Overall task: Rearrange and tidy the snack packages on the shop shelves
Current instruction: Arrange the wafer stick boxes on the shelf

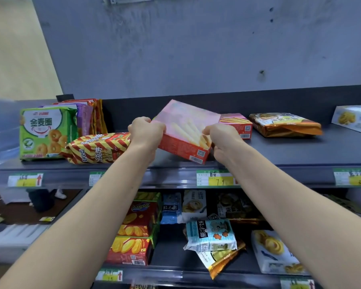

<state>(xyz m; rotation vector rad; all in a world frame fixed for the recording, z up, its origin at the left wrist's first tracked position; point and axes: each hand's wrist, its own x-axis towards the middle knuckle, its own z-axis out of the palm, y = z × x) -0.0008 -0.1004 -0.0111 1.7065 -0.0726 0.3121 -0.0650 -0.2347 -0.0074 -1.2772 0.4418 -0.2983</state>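
Two hands on pink box (182, 132), left hand (147, 132) curled gripping left edge, right hand (221, 138) gripping right edge

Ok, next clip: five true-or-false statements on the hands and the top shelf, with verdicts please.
1. The left hand and right hand both grip the pink box. True.
2. The pink box lies flat on the top shelf. False: it is tilted, far edge raised.
3. A green bag stands upright near the shelf's left end. True.
4. The orange bag stands upright. False: it lies flat.
5. The striped bag lies right of the right hand. False: it lies left of the left hand.
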